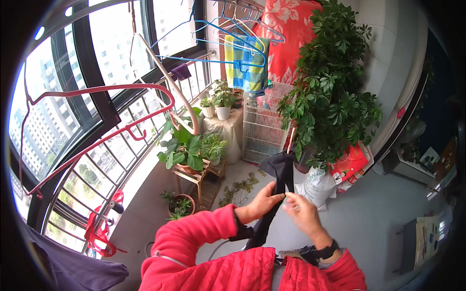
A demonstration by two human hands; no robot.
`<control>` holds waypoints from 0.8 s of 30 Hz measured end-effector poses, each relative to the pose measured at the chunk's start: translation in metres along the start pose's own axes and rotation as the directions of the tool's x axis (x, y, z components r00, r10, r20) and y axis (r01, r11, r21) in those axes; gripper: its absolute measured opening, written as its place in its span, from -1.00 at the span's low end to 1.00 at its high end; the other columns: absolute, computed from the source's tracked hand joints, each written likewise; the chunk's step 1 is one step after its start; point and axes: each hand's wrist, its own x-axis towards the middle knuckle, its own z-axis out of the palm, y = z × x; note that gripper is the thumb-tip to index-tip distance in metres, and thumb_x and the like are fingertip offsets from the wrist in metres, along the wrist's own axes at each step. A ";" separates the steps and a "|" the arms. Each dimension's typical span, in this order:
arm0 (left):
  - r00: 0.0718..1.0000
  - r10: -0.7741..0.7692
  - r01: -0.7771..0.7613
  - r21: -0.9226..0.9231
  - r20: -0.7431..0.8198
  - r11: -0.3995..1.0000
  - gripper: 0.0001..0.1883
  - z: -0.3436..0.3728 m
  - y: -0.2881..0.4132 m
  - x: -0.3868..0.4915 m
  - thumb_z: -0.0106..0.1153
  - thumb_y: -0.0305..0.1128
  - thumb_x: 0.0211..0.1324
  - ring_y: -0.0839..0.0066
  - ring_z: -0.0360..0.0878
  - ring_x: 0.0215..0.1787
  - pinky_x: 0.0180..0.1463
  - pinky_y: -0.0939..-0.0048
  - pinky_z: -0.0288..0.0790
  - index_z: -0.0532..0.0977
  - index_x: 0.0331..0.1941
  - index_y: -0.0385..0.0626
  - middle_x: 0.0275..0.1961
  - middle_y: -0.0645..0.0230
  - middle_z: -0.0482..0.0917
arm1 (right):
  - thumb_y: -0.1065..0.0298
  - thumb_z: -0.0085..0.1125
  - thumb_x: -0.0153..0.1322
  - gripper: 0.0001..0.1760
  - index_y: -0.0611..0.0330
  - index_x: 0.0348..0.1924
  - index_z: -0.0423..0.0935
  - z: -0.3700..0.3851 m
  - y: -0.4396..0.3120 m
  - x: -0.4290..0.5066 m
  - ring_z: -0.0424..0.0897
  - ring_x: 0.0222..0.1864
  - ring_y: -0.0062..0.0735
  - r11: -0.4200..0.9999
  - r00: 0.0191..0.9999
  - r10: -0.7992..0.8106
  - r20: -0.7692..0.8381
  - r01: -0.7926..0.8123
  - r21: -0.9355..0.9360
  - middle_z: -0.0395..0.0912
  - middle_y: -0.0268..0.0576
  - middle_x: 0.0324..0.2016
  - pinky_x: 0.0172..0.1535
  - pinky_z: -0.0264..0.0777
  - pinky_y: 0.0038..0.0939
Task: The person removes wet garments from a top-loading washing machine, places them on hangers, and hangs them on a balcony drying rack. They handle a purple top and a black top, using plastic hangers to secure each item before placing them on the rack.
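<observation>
A long black cloth garment point(281, 171) hangs in front of me, gathered into a narrow length that runs down towards my jacket. My left hand point(259, 204) grips it from the left, thumb lying across the cloth. On the other side, my right hand point(304, 214) pinches the garment's edge close to my left thumb; its fingers are slightly blurred. A thin pale-pink rod point(291, 140) sticks up behind the top of the garment, and whether it joins the cloth is hidden. A dark watch point(327, 249) is on my right wrist.
Red hanger point(105, 140) and white-pink hanger point(165, 72) hang at left, blue hangers point(218, 60) ahead. A plant stand point(193, 178), white wire rack point(265, 127), tall leafy plant point(331, 72), white sack point(318, 185) and red box point(349, 163) surround the floor. Dry stems point(238, 189) lie there.
</observation>
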 end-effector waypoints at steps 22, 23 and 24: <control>0.787 0.586 -0.518 0.310 -0.194 0.797 -0.40 0.033 0.080 -0.016 0.41 -0.14 0.00 0.46 0.19 -0.29 -0.24 0.39 0.28 0.21 -0.18 -0.29 -0.31 0.25 0.23 | 0.56 0.18 0.29 -0.21 0.36 0.36 0.08 -0.018 -0.073 0.030 0.64 -0.38 0.00 0.824 0.899 -0.416 -0.137 0.309 -0.476 0.60 0.09 -0.32 -0.36 0.51 -0.21; 0.835 0.513 -0.425 0.361 -0.198 0.830 -0.39 0.023 0.095 -0.016 0.41 -0.14 0.00 0.46 0.20 -0.30 -0.24 0.38 0.28 0.21 -0.17 -0.28 -0.32 0.24 0.24 | 0.57 0.16 0.31 -0.24 0.30 0.36 0.11 -0.018 -0.079 0.043 0.63 -0.39 0.02 0.792 0.867 -0.478 -0.140 0.356 -0.495 0.61 0.11 -0.32 -0.38 0.50 -0.21; 0.787 0.598 -0.507 0.389 -0.155 0.769 -0.41 0.012 0.111 -0.013 0.41 -0.12 -0.01 0.38 0.28 -0.30 -0.24 0.35 0.30 0.26 -0.16 -0.26 -0.30 0.20 0.30 | 0.58 0.12 0.34 -0.30 0.18 0.34 0.19 -0.020 -0.085 0.056 0.64 -0.33 0.05 0.858 0.921 -0.356 -0.155 0.257 -0.444 0.62 0.12 -0.29 -0.33 0.51 -0.21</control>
